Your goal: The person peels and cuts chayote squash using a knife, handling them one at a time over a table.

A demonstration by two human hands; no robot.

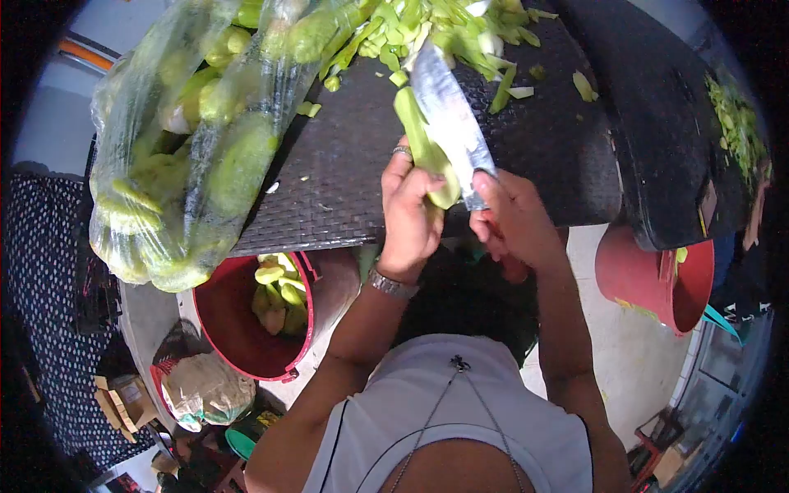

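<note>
My left hand [408,214], with a ring and a wristwatch, is wrapped round the lower part of a long, pale-green vegetable [425,148] whose exact kind I cannot make out. My right hand [519,215] grips a knife, its broad, shiny blade [448,111] pointing up and away along the vegetable's right side. Whether the edge is in the flesh I cannot tell. Both hands are at the near edge of the dark woven tabletop [345,181]. Beyond the blade's tip lies a heap of cut green pieces [460,29].
A clear plastic bag [193,148] full of green vegetables overhangs the table's left side. Below stands a red bucket [215,316] holding pale-green pieces [281,296]. Another red bucket [637,275] is at the right, under a black surface [657,123] bearing chopped greens [735,123].
</note>
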